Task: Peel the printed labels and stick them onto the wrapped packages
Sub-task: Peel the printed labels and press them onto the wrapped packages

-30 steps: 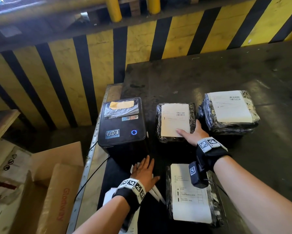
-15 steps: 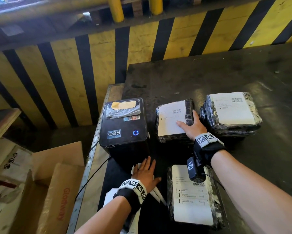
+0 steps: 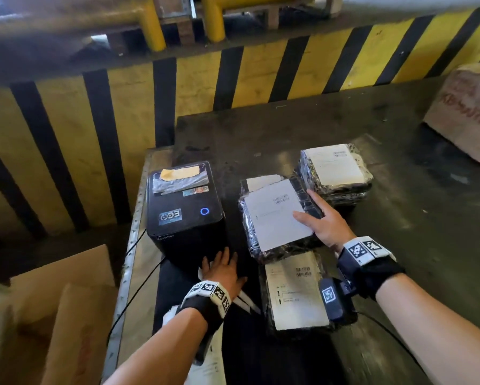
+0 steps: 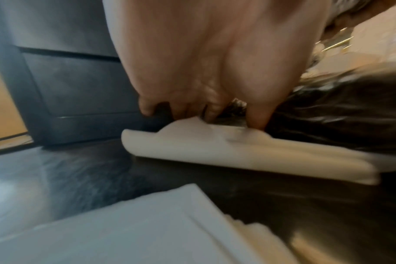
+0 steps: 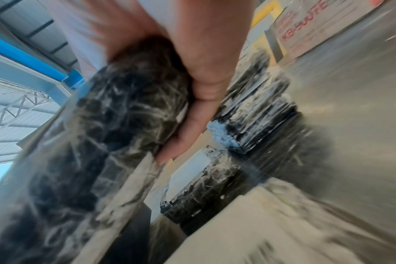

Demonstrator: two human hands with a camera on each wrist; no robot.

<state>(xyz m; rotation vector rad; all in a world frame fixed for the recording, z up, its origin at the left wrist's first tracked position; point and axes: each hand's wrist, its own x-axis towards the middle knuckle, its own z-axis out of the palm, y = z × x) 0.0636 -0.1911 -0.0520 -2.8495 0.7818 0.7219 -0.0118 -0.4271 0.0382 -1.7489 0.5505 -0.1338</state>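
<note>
My right hand [image 3: 320, 218] grips a black film-wrapped package [image 3: 250, 234] with a white label [image 3: 275, 218] on top and holds it tilted above the table, thumb on the label. In the right wrist view the fingers [image 5: 192, 125] curl round the package's edge [image 5: 113, 125]. Another labelled package [image 3: 262, 181] peeks out behind it. Two more labelled packages lie near [image 3: 294, 290] and far right [image 3: 334, 168]. My left hand [image 3: 223, 269] rests flat on white label sheets [image 4: 237, 151] in front of the black label printer [image 3: 183, 212].
The dark metal table [image 3: 427, 245] stretches right, with a cardboard box [image 3: 466, 112] at its far right corner. A yellow and black striped barrier [image 3: 233, 76] stands behind. Brown cartons [image 3: 66, 301] sit on the floor at the left. The printer's cable [image 3: 133, 298] hangs over the table edge.
My right hand went from lying on the middle package's label to gripping its right edge and lifting it, tilted, toward me. The left hand stayed on the sheets.
</note>
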